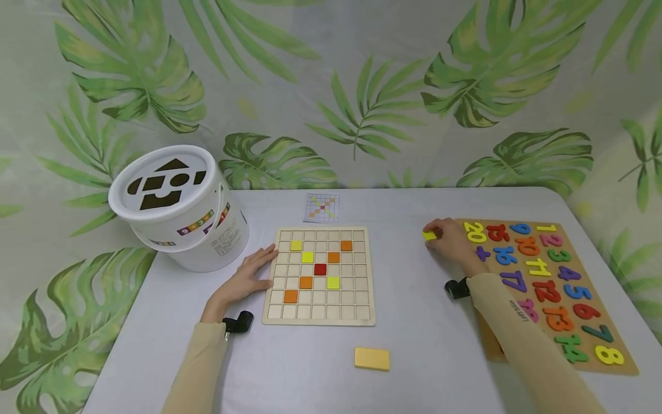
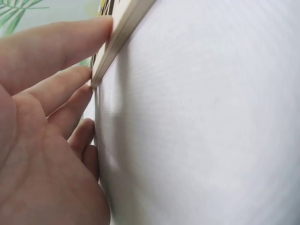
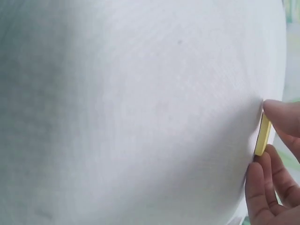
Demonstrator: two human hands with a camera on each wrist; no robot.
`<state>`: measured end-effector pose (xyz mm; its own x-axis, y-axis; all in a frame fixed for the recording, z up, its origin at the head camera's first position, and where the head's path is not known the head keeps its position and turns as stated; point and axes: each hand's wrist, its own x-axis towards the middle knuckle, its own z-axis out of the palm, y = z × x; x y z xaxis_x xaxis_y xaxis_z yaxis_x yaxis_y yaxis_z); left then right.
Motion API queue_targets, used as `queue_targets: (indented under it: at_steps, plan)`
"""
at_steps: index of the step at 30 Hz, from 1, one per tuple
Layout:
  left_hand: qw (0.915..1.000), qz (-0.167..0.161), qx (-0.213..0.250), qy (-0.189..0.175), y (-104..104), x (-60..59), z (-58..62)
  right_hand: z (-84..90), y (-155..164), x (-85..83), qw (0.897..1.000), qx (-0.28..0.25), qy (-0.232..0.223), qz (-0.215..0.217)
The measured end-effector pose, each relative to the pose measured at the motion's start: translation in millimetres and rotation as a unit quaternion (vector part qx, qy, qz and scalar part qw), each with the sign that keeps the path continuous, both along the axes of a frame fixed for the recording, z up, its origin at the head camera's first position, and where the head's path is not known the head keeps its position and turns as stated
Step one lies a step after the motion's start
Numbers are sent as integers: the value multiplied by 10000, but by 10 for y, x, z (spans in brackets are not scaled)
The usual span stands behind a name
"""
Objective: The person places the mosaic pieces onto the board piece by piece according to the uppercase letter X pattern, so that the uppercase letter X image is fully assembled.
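Observation:
A wooden grid board (image 1: 357,297) lies mid-table. On it, orange, yellow and red square tiles form two crossing diagonals, with the red tile (image 1: 320,269) at the crossing. My left hand (image 1: 248,280) touches the board's left edge with fairly straight fingers; the left wrist view shows its fingertips against the board's side (image 2: 123,35). Right of the board, my right hand (image 1: 451,242) pinches a yellow tile (image 3: 263,135) between thumb and fingers, at the tabletop. Behind the board lies a small card (image 1: 321,207) printed with a coloured grid pattern.
A white lidded bucket (image 1: 207,253) with shaped holes in its lid stands at the left. At the right, a brown number board (image 1: 488,339) carries colourful numerals, under my right forearm. A yellow-orange rectangular block (image 1: 372,359) lies near the front.

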<state>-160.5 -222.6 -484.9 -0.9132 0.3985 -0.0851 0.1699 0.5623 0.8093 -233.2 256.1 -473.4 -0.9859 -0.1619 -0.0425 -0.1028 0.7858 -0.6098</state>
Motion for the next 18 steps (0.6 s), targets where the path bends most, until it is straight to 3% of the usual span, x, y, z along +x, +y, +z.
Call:
queue_targets:
  at_steps: [6,11,14,18]
  plan:
    - [10000,27,-52,-13,5,3,-2,-1,-56,-7,9998,165,-7,-96]
    - [10000,4,-68,-9,1,-4,-22,16,-174,28,9998,-147,-119,23]
    - [10000,12,-92,-14,2,-6,-25,43,-345,110,9992,-374,-55,145]
    - [9999,45,-74,-52,4,-4,-20,127,-658,287,9950,-734,182,649]
